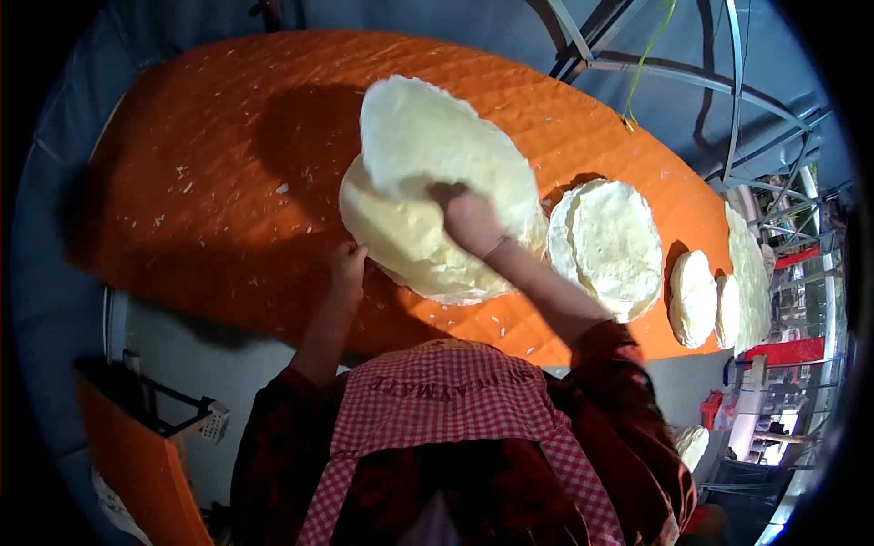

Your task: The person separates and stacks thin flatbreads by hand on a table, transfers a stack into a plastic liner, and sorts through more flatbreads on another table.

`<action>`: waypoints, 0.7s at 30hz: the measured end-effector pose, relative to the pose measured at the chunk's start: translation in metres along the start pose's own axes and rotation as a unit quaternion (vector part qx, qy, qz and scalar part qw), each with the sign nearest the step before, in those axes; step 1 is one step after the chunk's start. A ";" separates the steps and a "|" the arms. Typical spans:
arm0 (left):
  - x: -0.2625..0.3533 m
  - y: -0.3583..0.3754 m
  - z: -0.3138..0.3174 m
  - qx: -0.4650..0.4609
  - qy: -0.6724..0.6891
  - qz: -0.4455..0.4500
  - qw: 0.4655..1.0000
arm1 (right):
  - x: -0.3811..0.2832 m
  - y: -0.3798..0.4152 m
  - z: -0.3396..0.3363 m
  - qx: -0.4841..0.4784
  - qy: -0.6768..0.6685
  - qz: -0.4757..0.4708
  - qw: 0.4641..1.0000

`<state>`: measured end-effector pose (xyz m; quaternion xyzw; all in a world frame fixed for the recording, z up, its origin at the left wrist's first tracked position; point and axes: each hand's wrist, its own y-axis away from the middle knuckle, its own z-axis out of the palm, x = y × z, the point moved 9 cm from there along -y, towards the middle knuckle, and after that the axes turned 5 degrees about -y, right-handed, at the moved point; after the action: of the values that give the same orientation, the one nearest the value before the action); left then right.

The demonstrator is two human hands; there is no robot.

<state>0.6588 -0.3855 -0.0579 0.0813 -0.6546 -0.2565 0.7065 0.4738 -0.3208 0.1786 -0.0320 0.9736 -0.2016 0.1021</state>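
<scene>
Left hand point(347, 267): fingers bent, near the worktop's point(209, 227) front edge
Right hand point(472, 221): blurred, fingers curled, farther in
Right forearm point(549, 288): slanting leftward

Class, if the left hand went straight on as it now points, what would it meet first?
The left hand would probably meet the flatbread stack at its left edge; depth is unclear.

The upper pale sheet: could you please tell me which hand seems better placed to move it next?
Probably the right hand: it is at the near edge of the upper pale sheet, whereas the left hand is at the left edge of the stack beneath.
</scene>
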 end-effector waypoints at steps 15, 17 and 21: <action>0.032 0.010 0.029 -0.111 0.081 -0.018 0.990 | -0.053 0.050 0.123 -0.128 0.025 0.112 0.985; 0.024 -0.001 0.026 -0.119 0.112 -0.035 0.986 | -0.055 0.057 0.119 -0.076 0.023 0.092 0.993; 0.044 0.003 0.059 -0.245 0.196 -0.062 0.947 | 0.039 0.040 0.146 -0.116 -0.024 0.152 0.981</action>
<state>0.6030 -0.3909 -0.0103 -0.0049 -0.4139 -0.4315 0.8015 0.4663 -0.3443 0.0238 0.0996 0.9812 -0.0684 0.1503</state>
